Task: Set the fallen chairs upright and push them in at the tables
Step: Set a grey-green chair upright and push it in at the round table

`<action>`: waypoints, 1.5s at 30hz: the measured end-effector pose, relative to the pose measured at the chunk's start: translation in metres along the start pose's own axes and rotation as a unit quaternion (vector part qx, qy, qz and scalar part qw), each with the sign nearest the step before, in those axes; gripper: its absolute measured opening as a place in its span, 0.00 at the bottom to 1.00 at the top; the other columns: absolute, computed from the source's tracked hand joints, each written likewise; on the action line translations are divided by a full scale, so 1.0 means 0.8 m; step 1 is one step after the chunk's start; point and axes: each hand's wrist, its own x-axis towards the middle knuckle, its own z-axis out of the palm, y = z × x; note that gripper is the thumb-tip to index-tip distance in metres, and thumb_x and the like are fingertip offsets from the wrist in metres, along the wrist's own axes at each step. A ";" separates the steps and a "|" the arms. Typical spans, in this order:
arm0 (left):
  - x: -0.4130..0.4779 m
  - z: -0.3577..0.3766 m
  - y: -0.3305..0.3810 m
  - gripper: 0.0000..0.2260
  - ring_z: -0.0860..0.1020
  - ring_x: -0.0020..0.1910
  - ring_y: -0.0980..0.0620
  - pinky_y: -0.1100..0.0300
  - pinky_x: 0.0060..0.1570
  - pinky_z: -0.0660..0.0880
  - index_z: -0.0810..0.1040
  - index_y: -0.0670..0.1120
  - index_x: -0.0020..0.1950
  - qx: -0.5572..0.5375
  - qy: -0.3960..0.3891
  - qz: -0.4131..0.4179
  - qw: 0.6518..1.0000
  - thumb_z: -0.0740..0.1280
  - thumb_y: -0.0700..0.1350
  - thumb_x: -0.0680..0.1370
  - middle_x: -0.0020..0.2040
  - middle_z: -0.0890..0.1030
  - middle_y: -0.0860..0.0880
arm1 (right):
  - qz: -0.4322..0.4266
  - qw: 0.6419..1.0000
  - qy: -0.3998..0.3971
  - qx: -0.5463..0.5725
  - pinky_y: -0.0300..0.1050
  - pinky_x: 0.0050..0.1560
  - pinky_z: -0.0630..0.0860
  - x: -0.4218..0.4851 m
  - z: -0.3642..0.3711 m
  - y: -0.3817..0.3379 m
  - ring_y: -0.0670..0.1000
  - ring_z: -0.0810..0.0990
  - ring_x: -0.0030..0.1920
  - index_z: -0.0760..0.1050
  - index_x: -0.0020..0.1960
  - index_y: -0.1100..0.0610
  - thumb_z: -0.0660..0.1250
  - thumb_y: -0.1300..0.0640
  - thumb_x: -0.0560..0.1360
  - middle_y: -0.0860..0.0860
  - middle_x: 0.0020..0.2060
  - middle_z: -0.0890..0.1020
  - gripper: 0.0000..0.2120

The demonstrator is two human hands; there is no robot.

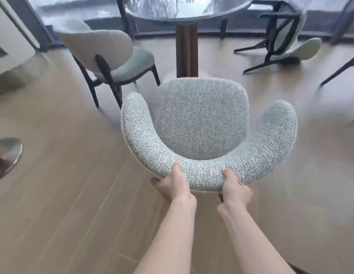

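two hands pinching the padded back of the grey chair (202, 123), close together at its middle: left hand (172, 184) with thumb on top and fingers curled down behind, right hand (234, 187) thumb on top too, fingers hidden behind the back. upright on the wood floor (63, 194), seat facing the round table (186, 8), front edge near the brown pedestal (187, 50), not yet tucked under. farther left, a second chair (113, 54) standing beside the table. far right, a fallen chair (287, 40), tipped over, dark legs pointing sideways.
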 end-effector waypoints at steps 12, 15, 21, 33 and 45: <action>0.020 0.157 0.070 0.29 0.82 0.49 0.42 0.52 0.55 0.79 0.72 0.42 0.71 0.046 0.005 0.001 0.999 0.78 0.39 0.73 0.54 0.83 0.44 | 0.022 0.998 0.020 -0.049 0.67 0.65 0.80 0.047 0.135 -0.102 0.62 0.85 0.57 0.76 0.64 0.59 0.79 0.56 0.69 0.55 0.55 0.86 0.26; 0.027 0.191 0.081 0.35 0.84 0.58 0.40 0.44 0.66 0.80 0.69 0.43 0.78 0.055 0.002 0.009 0.998 0.77 0.39 0.73 0.65 0.83 0.41 | 0.030 0.998 0.024 -0.052 0.66 0.65 0.80 0.061 0.165 -0.124 0.63 0.85 0.57 0.72 0.65 0.56 0.79 0.55 0.68 0.57 0.56 0.85 0.28; 0.048 0.257 0.103 0.27 0.80 0.43 0.47 0.56 0.51 0.73 0.70 0.44 0.71 0.037 -0.013 -0.005 0.999 0.75 0.36 0.75 0.49 0.80 0.49 | 0.035 0.998 0.028 -0.045 0.62 0.63 0.82 0.102 0.222 -0.160 0.58 0.82 0.50 0.71 0.63 0.56 0.78 0.58 0.69 0.58 0.57 0.85 0.26; 0.051 0.274 0.113 0.32 0.79 0.45 0.45 0.50 0.54 0.77 0.66 0.45 0.75 0.060 -0.012 -0.039 0.997 0.77 0.44 0.76 0.48 0.78 0.49 | 0.042 0.994 0.007 -0.100 0.62 0.63 0.82 0.109 0.232 -0.171 0.61 0.83 0.60 0.68 0.73 0.62 0.79 0.51 0.70 0.59 0.62 0.82 0.37; -0.096 0.180 0.331 0.20 0.82 0.62 0.48 0.48 0.65 0.79 0.83 0.58 0.58 0.019 -0.462 0.188 0.867 0.76 0.69 0.73 0.61 0.82 0.50 | -0.236 0.912 -0.321 -0.096 0.50 0.64 0.82 -0.087 0.182 -0.320 0.50 0.87 0.59 0.81 0.60 0.50 0.75 0.37 0.74 0.50 0.57 0.87 0.22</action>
